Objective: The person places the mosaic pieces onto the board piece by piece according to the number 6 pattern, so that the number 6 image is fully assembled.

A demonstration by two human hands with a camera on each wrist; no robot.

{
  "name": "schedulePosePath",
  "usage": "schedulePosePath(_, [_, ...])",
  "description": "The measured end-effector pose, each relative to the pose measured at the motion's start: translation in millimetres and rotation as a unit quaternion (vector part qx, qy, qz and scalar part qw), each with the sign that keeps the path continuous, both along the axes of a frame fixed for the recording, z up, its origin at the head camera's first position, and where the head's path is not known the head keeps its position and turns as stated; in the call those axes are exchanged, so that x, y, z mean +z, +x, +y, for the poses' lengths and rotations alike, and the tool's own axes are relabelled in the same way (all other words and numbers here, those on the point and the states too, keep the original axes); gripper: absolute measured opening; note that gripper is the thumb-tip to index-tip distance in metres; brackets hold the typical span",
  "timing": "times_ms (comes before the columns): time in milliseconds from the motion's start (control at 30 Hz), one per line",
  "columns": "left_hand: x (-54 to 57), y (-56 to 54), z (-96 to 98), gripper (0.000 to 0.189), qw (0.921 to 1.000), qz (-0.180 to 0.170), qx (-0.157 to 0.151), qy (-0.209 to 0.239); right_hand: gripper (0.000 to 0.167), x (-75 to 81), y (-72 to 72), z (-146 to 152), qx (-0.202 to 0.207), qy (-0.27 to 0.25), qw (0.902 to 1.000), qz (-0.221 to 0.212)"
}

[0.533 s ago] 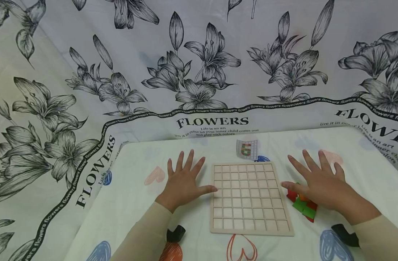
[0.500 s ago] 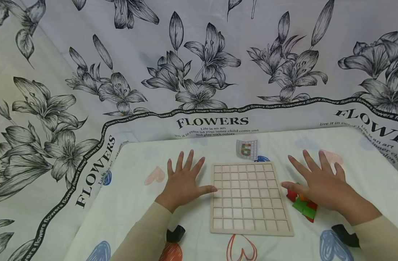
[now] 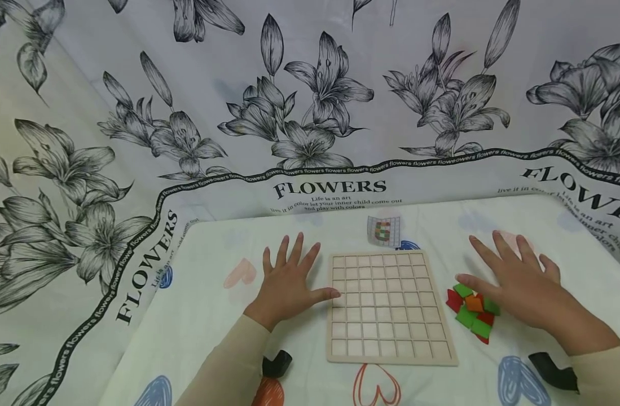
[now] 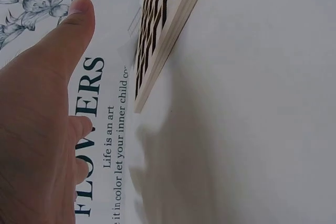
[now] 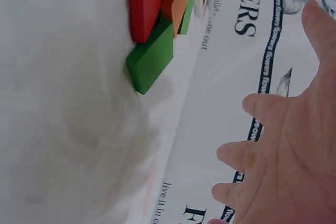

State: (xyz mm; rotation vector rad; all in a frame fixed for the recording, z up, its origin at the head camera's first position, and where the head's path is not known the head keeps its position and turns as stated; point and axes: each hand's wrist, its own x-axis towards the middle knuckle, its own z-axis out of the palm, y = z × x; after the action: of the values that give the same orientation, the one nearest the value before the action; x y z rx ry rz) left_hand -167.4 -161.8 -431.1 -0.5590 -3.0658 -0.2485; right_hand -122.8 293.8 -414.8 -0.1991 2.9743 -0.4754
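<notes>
A pale wooden grid board [image 3: 386, 307] of square cells lies in the middle of the table in the head view. Left of it my left hand [image 3: 284, 285] is spread with straight fingers, its thumb tip overlapping the board's left edge. In the left wrist view that thumb [image 4: 79, 30] points up beside the board's side [image 4: 173, 40]. To the right my right hand [image 3: 528, 287] is spread and holds nothing, over the far right side of a small pile of red, green and orange square tiles [image 3: 474, 304]. The right wrist view shows the tiles [image 5: 152, 59] apart from the palm [image 5: 294, 150].
A small printed card [image 3: 383, 231] with a coloured grid pattern lies behind the board. The white tablecloth [image 3: 208, 270] has printed hearts. A flower-print curtain [image 3: 310, 113] hangs behind the table. Black bands [image 3: 276, 363] show by both wrists.
My right hand has shifted to the right, uncovering more of the tile pile. The left hand has hardly moved, and the head view has tilted slightly.
</notes>
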Motion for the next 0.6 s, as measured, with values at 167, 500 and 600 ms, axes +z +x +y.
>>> schedulePosePath(167, [-6.2,1.2,0.4,0.119,0.9999,-0.01,0.002,0.011,0.1,-6.0,-0.2,1,0.008,-0.02,0.9997,0.006])
schedulePosePath(500, [-22.3,10.5,12.6,0.116,0.9983,-0.038,-0.01,0.043,0.096,-28.6,6.6,-3,0.046,-0.093,0.9942,0.028])
schedulePosePath(600, [-25.3,13.4,14.7,0.117,0.9967,-0.058,-0.012,0.055,0.092,-31.7,7.9,0,0.069,-0.153,0.9852,0.036])
